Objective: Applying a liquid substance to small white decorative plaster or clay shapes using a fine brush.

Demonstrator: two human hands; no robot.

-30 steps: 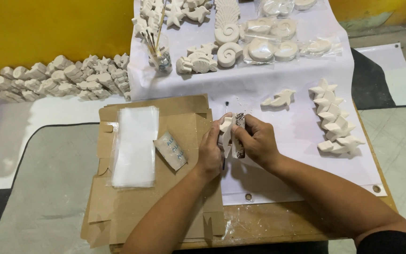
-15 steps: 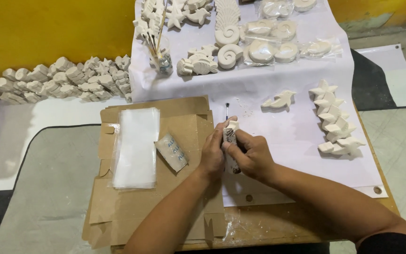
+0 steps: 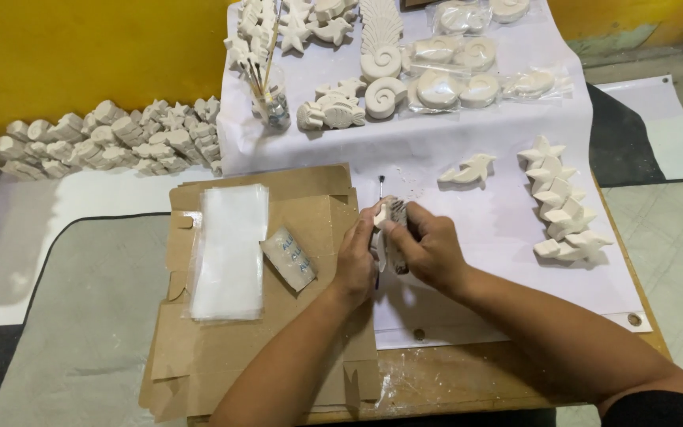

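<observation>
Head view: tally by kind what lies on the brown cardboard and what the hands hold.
Stack of clear plastic bags: 1
Grey sanding pad: 1
White plaster piece, gripped by left hand and right hand: 1
Total: 3

One dolphin cast, one clear bag stack, two hands

Light: we see soft, even light, moderately bright, with no clear source.
Shadows: we find only weak ones under the hands and beside the white figures.
Glare: none strong; the plastic sheets shine a little.
Sharpness: the centre is clear; edges look slightly bent and softer.
</observation>
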